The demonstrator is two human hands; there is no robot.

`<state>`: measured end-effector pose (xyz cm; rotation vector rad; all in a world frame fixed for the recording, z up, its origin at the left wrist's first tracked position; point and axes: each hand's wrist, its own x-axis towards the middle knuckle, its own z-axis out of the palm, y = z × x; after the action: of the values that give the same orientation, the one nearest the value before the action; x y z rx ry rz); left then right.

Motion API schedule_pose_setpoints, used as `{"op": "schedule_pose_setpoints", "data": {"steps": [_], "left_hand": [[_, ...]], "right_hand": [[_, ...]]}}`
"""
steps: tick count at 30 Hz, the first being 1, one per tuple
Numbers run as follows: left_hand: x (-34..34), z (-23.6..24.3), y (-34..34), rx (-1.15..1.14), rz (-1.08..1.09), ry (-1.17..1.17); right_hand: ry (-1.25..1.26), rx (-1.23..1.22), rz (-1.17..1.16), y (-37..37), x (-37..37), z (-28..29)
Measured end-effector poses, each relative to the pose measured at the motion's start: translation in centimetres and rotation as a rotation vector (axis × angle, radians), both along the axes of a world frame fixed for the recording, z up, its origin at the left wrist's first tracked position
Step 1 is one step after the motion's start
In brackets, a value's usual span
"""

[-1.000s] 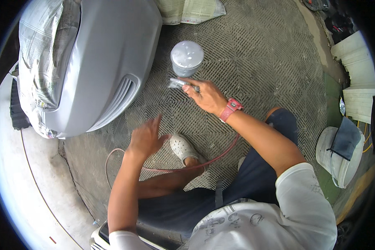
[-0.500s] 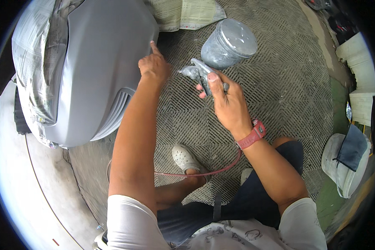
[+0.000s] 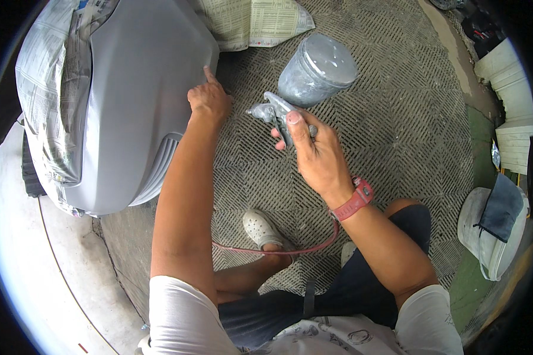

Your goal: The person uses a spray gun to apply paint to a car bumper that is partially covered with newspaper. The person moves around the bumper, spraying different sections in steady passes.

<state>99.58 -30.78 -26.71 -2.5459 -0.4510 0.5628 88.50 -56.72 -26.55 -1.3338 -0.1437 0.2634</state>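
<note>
My right hand (image 3: 320, 151) is wrapped round a grey-smeared paint spray gun (image 3: 276, 115), its nozzle facing left. A lidded translucent paint cup (image 3: 307, 80), coated in grey, stands tilted right beside the gun and seems joined to it; the joint is hidden. To the left is a smooth grey car bumper (image 3: 142, 71) with a slatted vent near its lower corner. My left hand (image 3: 210, 100) holds nothing. Its index finger stretches out to the bumper's right edge and appears to touch it, while the other fingers are curled.
Newspaper (image 3: 50, 100) masks the bumper's left side; more newspaper (image 3: 260, 23) lies beyond it. A reddish hose (image 3: 278, 253) loops below my right wrist, across my leg. Ribbed matting (image 3: 397, 148) covers the floor. At right stands a white bucket (image 3: 477, 216) with a dark cloth over it.
My left hand has moved slightly down and left along the bumper's edge. The spray gun and cup have shifted a little the same way; the whole view has moved slightly too.
</note>
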Motion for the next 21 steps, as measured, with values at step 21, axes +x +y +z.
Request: {"op": "schedule_pose_setpoints", "data": {"steps": [21], "left_hand": [[-10.4,-2.6,-2.1,-0.172,0.014,0.16]], "right_hand": [[0.227,-0.035,0.179,1.9,1.6,-2.8]]}}
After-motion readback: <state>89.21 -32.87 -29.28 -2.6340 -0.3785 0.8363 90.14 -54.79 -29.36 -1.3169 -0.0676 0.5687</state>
